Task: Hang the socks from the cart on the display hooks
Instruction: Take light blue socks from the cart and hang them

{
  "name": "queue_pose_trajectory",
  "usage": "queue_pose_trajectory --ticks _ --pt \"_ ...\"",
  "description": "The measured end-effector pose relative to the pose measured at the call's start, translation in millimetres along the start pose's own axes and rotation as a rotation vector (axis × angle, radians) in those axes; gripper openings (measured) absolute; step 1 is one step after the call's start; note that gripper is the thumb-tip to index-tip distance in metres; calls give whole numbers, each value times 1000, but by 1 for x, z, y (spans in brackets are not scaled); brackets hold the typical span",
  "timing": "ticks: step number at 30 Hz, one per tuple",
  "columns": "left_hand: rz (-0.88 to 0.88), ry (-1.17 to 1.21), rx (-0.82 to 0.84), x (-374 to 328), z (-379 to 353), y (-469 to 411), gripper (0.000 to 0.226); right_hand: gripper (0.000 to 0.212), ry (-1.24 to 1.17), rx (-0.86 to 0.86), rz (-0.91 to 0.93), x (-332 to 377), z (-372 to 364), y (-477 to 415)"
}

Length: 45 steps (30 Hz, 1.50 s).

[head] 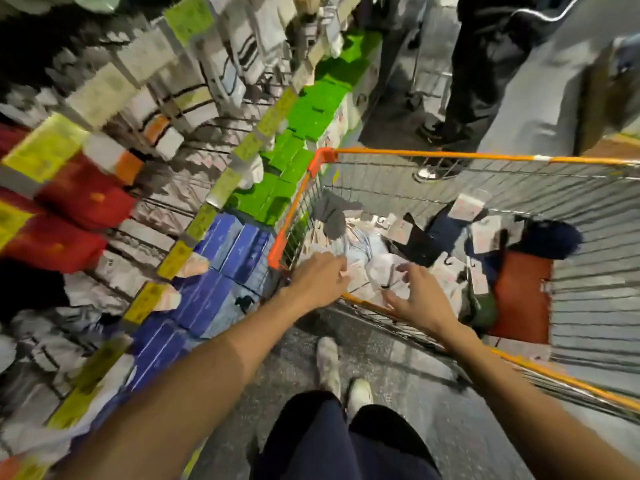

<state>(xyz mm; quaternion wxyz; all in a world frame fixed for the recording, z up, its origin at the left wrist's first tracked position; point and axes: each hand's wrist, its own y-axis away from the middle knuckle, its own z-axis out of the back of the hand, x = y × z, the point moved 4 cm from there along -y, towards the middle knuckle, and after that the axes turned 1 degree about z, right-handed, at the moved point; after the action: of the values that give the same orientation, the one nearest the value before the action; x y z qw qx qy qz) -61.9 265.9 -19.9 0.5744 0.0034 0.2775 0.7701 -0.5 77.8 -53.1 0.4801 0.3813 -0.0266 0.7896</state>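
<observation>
Left hand point(320, 280): arm straight out, reaching onto the socks point(377, 268); too blurry to tell if it grips.
Right hand point(415, 296): fingers spread wide, holding nothing.
Socks: piled in the cart point(433, 154), middle of the frame.

Shop: stocked hooks point(194, 98), cart point(415, 154).

cart point(433, 154) right of display hooks point(207, 140); boxes point(228, 244) stacked between them, against cart's left side. socks point(360, 242) piled in cart. left hand point(318, 280) and right hand point(417, 297) side by side above socks at near-left corner. another person point(485, 81) behind cart's far rim.
</observation>
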Motion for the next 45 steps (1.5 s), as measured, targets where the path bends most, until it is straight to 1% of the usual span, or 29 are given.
queue_pose_trajectory --ticks 5,7,9,11,13,14,15,16,17,18,20,22,23,25,27,29,30,32,34,36,39,41,42,43,44,45 --pt "118 115 135 18 -47 -89 31 51 -5 94 -163 -51 -15 -59" --pt "190 179 181 30 -67 -120 30 54 -3 129 -190 -60 -23 -86" --pt "289 249 193 46 -88 -149 25 58 10 186 -193 -66 -34 -118" --pt "387 345 170 57 -103 -172 32 59 21 254 -198 -70 -46 -146" --pt "492 491 147 64 -113 -194 34 56 -8 299 -227 -77 -59 -180" --pt "557 584 156 66 -123 -205 53 55 -36 308 -245 -82 -65 -197" --pt "610 681 152 69 -133 -215 76 55 -61 318 -256 -85 -71 -211" --pt "655 750 114 70 -141 -224 97 55 -71 324 -258 -89 -76 -225" --pt "698 793 66 72 -150 -232 110 57 -80 337 -258 -91 -80 -237" --pt "726 810 29 73 -153 -237 112 59 -95 353 -268 -96 -85 -247" --pt "770 765 4 69 -150 -241 98 64 -177 383 -297 -104 -97 -261" --pt "808 754 -90 68 -146 -245 86 66 -278 383 -322 -110 -105 -269" --pt "823 767 -139 68 -150 -246 82 66 -321 375 -346 -111 -108 -271" --pt "855 807 -162 63 -152 -248 82 60 -381 355 -387 -120 -112 -275" --pt "877 833 -138 57 -157 -252 89 56 -383 374 -402 -126 -112 -278" --pt "871 792 -110 50 -157 -255 98 56 -331 393 -401 -137 -116 -280" --pt "853 732 -91 48 -158 -257 97 52 -309 403 -396 -144 -119 -282" --pt "829 616 -54 46 -160 -260 87 38 -298 399 -400 -148 -119 -284" --pt "803 569 -30 48 -161 -259 83 38 -314 334 -391 -149 -115 -285" --pt "776 640 9 49 -163 -256 85 47 -337 326 -383 -152 -116 -285" --pt "719 742 63 55 -163 -250 90 58 -500 379 -475 -161 -125 -281" --pt "691 791 41 60 -163 -242 98 54 -623 394 -473 -149 -118 -279" --pt "671 822 7 60 -161 -239 100 46 -692 375 -463 -141 -111 -278" --pt "669 869 -16 64 -163 -236 95 36 -758 365 -469 -139 -106 -278" --pt "655 914 -36 61 -152 -233 83 32 -819 359 -484 -137 -100 -279" --pt "641 946 -50 57 -139 -229 72 37 -871 364 -490 -133 -92 -279"
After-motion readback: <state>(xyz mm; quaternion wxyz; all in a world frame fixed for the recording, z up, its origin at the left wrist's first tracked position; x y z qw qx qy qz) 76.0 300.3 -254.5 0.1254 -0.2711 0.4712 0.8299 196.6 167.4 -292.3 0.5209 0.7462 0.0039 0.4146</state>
